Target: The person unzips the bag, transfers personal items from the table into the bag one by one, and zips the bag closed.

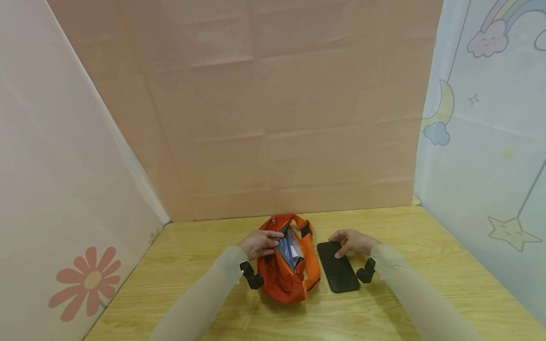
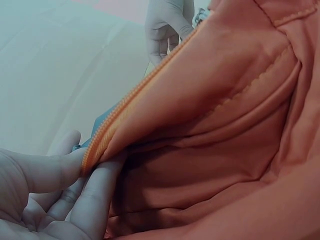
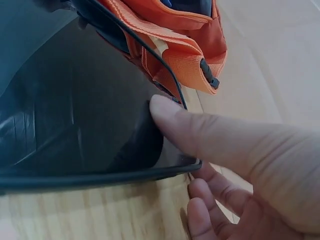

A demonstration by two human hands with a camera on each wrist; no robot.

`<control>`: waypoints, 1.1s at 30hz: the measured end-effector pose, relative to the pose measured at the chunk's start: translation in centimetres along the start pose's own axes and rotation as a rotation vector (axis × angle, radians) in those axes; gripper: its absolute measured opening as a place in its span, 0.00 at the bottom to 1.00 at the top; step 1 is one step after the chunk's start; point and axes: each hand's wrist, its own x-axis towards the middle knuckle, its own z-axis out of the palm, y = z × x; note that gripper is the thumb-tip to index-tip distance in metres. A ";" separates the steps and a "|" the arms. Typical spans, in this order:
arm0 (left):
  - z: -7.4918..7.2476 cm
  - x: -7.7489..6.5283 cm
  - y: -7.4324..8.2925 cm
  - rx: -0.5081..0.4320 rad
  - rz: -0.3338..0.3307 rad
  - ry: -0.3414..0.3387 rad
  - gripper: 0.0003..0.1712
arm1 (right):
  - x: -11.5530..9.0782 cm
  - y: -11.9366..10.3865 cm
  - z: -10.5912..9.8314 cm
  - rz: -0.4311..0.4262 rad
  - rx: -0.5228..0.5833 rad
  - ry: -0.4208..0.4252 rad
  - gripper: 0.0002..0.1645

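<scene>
An orange-red waist bag (image 1: pixel 281 286) lies on the table with its zipped mouth open. Inside its grey lining show a blue item (image 1: pixel 286 252) and a white item (image 1: pixel 295 251). My left hand (image 1: pixel 258 242) pinches the bag's left edge beside the orange zip (image 2: pixel 116 120), thumb on one side and fingers on the other. To the right of the bag is a black smartphone (image 1: pixel 337 270), screen up. My right hand (image 1: pixel 353 240) grips its far end, the thumb (image 3: pixel 170 117) on the screen and the other fingers curled at the edge below.
The bag's orange strap (image 1: pixel 313 265) runs between bag and phone, with a black buckle (image 1: pixel 306 229) at the far end. Around the wooden table (image 1: pixel 192 265) stand a peach back sheet (image 1: pixel 298 142) and patterned side sheets. A black wrist camera (image 1: pixel 252 276) sits on the left wrist.
</scene>
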 end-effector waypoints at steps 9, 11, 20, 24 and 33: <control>0.1 -0.1 0.1 0.005 0.000 -0.007 0.21 | 0.4 -1.0 0.2 0.052 -0.047 0.012 0.32; 0.1 -0.1 0.1 0.007 -0.001 -0.005 0.21 | 0.5 -1.2 0.1 0.050 -0.067 -0.001 0.31; 0.1 0.1 0.0 0.011 0.000 -0.002 0.21 | 0.2 -1.3 -0.1 0.064 -0.041 -0.076 0.25; 0.0 0.2 -0.1 0.012 0.007 -0.006 0.21 | -0.3 -1.0 -0.2 0.095 -0.020 -0.055 0.27; 0.0 0.1 0.0 0.012 0.002 0.002 0.20 | -1.2 -0.6 -0.1 0.036 0.111 0.018 0.32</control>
